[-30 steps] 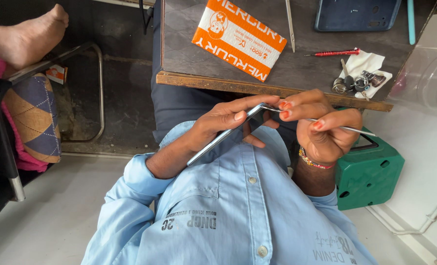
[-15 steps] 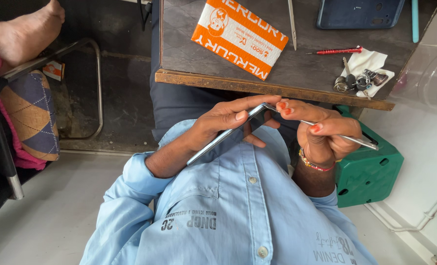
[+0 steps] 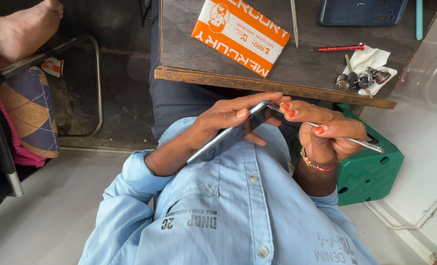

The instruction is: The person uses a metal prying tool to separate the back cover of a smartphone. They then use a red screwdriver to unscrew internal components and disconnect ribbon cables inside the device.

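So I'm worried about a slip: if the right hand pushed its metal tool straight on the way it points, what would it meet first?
Probably the phone's top edge, where the tool's tip already sits, then the left hand's fingertips; depth is unclear.

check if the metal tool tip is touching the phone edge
Touching: in the head view the metal tool in the right hand meets the phone at its top corner.

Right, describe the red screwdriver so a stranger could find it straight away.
Start at the dark wooden table beyond the person's hands. Along its right side lies a white cloth with keys on it. The screwdriver lies just left of that cloth's upper edge: slim, with a red handle, unlike the plain metal tool further left.
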